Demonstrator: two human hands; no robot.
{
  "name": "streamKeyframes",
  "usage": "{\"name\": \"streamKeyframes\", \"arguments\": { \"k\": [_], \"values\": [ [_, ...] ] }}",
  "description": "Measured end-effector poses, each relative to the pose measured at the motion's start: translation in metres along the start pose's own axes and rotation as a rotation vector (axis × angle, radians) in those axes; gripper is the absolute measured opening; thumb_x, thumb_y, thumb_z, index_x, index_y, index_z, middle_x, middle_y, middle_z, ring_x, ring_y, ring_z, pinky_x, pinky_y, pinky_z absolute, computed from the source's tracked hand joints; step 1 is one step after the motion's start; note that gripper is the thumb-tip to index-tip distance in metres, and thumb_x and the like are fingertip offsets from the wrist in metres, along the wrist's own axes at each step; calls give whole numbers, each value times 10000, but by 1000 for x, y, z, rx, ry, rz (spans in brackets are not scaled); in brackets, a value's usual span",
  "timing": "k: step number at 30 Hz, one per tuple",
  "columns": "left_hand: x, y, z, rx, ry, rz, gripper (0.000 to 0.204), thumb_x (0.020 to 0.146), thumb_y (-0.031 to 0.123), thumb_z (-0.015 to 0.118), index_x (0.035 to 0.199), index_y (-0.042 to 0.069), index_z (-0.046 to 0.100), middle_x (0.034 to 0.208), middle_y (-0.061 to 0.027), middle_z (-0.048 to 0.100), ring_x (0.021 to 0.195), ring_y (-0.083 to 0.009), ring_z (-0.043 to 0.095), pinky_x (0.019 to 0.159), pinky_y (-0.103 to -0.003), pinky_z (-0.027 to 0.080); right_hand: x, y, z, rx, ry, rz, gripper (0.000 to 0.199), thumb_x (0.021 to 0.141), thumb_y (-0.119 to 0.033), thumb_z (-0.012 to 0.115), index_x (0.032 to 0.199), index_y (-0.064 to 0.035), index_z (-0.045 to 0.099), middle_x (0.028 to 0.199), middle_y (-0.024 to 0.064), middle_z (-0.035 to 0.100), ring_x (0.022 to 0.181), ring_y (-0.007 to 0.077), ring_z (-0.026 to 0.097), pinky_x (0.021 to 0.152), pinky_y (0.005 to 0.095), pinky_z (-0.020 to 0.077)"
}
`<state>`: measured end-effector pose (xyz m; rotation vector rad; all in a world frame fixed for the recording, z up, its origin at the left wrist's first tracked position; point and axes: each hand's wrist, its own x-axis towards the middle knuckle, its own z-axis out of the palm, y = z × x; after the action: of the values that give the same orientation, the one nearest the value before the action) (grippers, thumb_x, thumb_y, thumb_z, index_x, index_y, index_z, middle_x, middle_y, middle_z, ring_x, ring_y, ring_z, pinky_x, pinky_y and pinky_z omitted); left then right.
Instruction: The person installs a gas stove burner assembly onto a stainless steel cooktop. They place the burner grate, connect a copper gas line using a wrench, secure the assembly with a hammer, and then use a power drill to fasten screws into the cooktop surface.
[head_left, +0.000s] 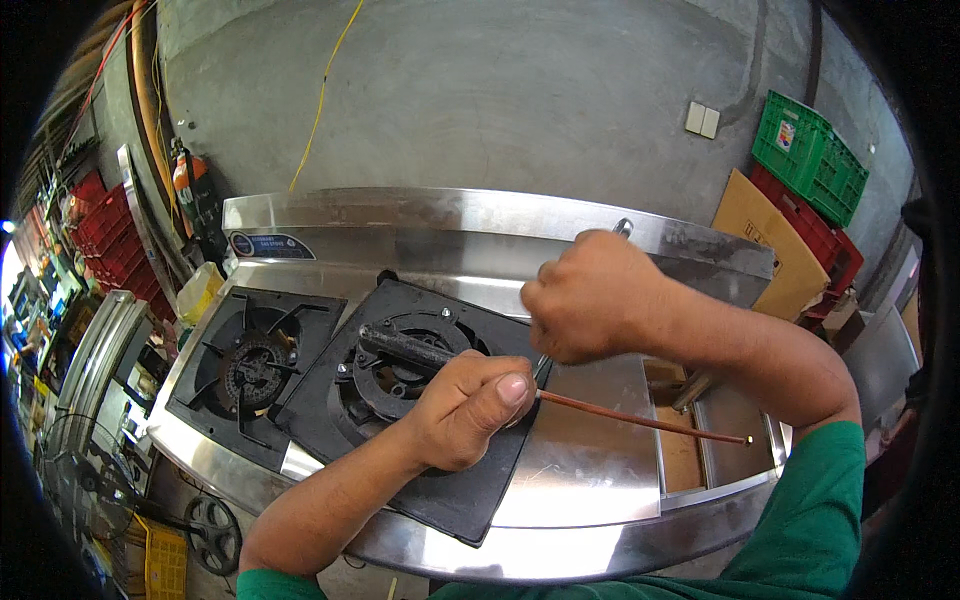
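Note:
My right hand (605,295) is closed round a metal wrench (624,228); one end shows above the fist. The other end slants down to where a thin copper tube (640,418) begins, beside my left hand. My left hand (475,410) is wrapped round the end of the black pipe (405,345) of a gas burner, thumb on top; its fingertips are hidden. The copper tube runs right to a small brass fitting (748,440). Under the burner is a loose black stove plate (485,500) with bolts, lying tilted across the steel stove top (580,490).
A second burner with a black grate (250,365) sits at the left of the stove. An opening (685,425) in the frame lies at right. Green crate (810,160) and cardboard (745,215) stand behind right. An orange-topped cylinder (195,185) stands at back left.

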<state>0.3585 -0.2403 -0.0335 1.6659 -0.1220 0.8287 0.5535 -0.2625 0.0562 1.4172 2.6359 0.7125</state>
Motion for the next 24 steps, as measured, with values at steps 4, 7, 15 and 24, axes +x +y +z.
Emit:
{"name": "streamKeyframes", "arguments": {
  "k": [4, 7, 15, 24],
  "values": [
    [2, 6, 1, 91, -67, 56, 478, 1062, 347, 436, 683, 56, 426, 567, 13, 366, 518, -106, 344, 503, -291, 321, 2, -15, -15, -54, -11, -63, 215, 690, -264, 657, 664, -52, 681, 627, 144, 671, 594, 317, 692, 593, 413, 539],
    [5, 6, -1, 98, -97, 56, 476, 1060, 340, 437, 678, 55, 422, 565, 12, 365, 518, -110, 343, 504, -295, 321, 10, -11, -14, -31, -65, -68, 217, 681, -259, 649, 664, -48, 695, 620, 150, 670, 576, 327, 681, 572, 417, 536],
    [11, 7, 8, -30, 122, -75, 512, 1024, 398, 460, 633, 68, 428, 532, -23, 371, 490, -131, 314, 485, -311, 232, 13, 8, 11, 60, -91, -14, 213, 688, -282, 627, 652, -84, 698, 585, 146, 639, 542, 352, 643, 525, 442, 512],
    [7, 11, 9, 25, 90, -129, 482, 1013, 369, 480, 644, 66, 415, 535, -12, 387, 484, -111, 304, 472, -296, 233, 12, 29, 81, 466, -77, -31, 291, 737, -338, 593, 695, -60, 669, 647, 196, 625, 637, 422, 616, 582, 511, 480]
  ]
}}
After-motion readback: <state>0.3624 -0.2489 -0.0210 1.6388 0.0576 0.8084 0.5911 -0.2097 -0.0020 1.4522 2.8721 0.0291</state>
